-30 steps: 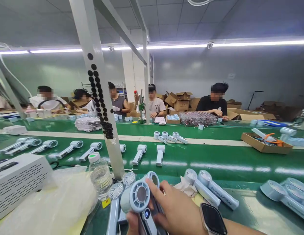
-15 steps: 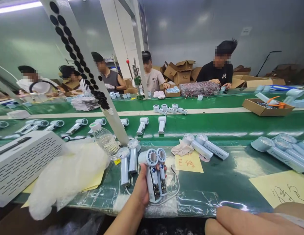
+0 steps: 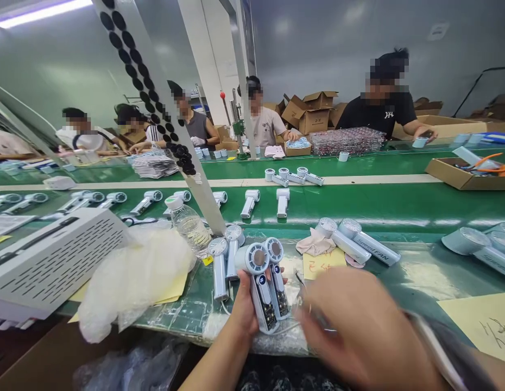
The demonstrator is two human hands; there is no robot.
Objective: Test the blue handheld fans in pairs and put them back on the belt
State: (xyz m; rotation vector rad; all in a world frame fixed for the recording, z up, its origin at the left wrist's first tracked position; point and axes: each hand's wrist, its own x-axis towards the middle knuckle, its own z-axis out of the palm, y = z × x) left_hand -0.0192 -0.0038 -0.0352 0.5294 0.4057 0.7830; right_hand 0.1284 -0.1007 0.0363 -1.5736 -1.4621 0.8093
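Note:
Two light-blue handheld fans stand side by side in my left hand (image 3: 245, 309), its fingers wrapped round their handles. The nearer fan (image 3: 264, 301) and the other fan (image 3: 280, 290) both have open handle fronts, with dark circuit boards and small round displays showing. My right hand (image 3: 354, 320) is just to the right of them, smeared by motion, its fingers unclear. A thin cable (image 3: 298, 276) shows beside its fingertips; whether they touch it I cannot tell. Just behind my left hand, two more fans (image 3: 220, 271) lie on the bench.
A water bottle (image 3: 191, 231), plastic bag (image 3: 142, 271) and white vented box (image 3: 61, 260) are at left. Fans lie on a cloth and yellow note (image 3: 313, 263), others at far right (image 3: 476, 244). A slanted post (image 3: 206, 201) rises ahead. Co-workers sit beyond the green conveyor (image 3: 358, 212).
My right hand has come up from the lower right edge towards the fans and cable. My left hand keeps both fans. The view has shifted somewhat left.

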